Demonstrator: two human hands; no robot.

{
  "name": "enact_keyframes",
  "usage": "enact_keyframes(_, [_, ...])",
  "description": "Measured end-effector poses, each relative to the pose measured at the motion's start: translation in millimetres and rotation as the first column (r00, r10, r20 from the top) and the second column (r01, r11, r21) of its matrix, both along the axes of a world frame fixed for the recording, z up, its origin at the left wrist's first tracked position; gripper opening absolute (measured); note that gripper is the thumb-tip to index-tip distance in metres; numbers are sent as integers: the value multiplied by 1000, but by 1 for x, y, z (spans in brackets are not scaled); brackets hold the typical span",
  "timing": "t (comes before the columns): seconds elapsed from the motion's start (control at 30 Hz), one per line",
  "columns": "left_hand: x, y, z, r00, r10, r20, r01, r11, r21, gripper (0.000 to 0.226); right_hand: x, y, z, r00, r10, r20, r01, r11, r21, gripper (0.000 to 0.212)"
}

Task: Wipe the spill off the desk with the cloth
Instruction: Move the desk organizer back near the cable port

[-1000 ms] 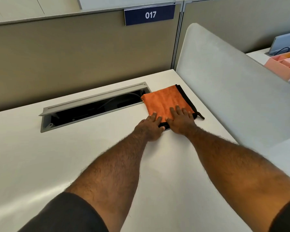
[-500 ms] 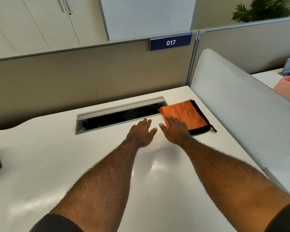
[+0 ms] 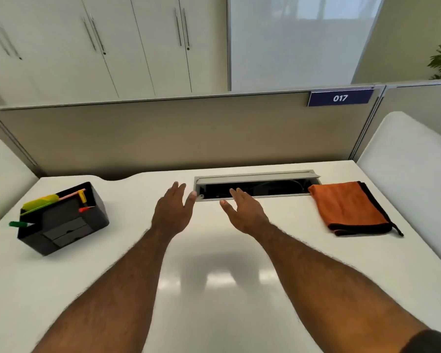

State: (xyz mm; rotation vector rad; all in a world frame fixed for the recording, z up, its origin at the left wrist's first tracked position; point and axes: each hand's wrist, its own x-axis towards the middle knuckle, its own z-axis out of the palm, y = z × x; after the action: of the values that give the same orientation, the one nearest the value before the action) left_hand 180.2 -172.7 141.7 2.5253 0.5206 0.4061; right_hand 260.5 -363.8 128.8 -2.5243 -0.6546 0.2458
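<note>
An orange cloth [image 3: 346,206] with a black edge lies folded flat at the back right of the white desk [image 3: 214,301]. Nobody touches it. My left hand [image 3: 172,212] and my right hand [image 3: 245,212] hover side by side over the desk's middle, well left of the cloth, palms half turned toward each other. Both are open and hold nothing. No spill shows on the glossy desk surface.
An open cable tray slot [image 3: 255,186] is set in the desk just beyond my fingertips. A black desk organiser [image 3: 61,220] with pens stands at the left. Beige partitions [image 3: 163,133] and white side screens [image 3: 413,159] enclose the desk.
Both hands have left the cloth and moved left toward the desk's middle. The cloth stays folded at the back right. My view has swung left, bringing the organiser into sight.
</note>
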Motion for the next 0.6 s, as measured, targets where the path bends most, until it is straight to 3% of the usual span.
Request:
enact_keyframes(0.17, [-48, 79, 12, 969, 170, 177, -163, 985, -53, 55, -31, 82, 6, 989, 85, -117, -68, 987, 147, 72])
enact_keyframes(0.37, [-108, 166, 16, 848, 330, 414, -354, 935, -20, 51, -66, 170, 8, 970, 184, -161, -148, 965, 217, 71])
enact_keyframes(0.5, [-142, 205, 7, 740, 525, 419, -562, 826, -42, 31, -85, 216, 8, 952, 226, -205, -165, 947, 276, 70])
enact_keyframes(0.6, [-160, 229, 2, 619, 719, 317, -681, 692, -239, 23, -94, 252, 5, 917, 195, -347, -68, 936, 347, 70])
